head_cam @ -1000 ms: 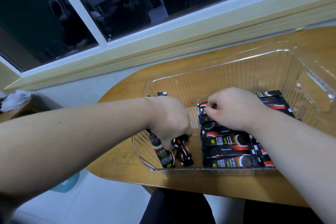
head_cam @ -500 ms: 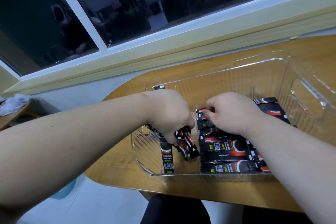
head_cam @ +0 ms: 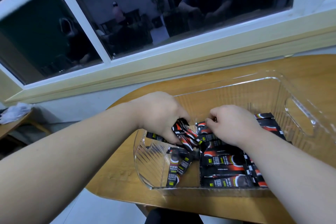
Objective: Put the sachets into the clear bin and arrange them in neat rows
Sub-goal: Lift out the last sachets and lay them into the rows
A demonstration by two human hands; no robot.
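In the centre of the frame the left grip was closed round a loose bundle of sachets, held tilted inside the clear bin. Just right of it, the right grip curled its fingers onto the upper end of the row of sachets lying flat in the bin. Two loose sachets lay towards the bin's lower-left corner. The bin sat on the wooden bench.

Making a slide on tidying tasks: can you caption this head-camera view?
Left hand grips a bunch of sachets in the clear bin; right hand pinches a sachet atop the stacked row.
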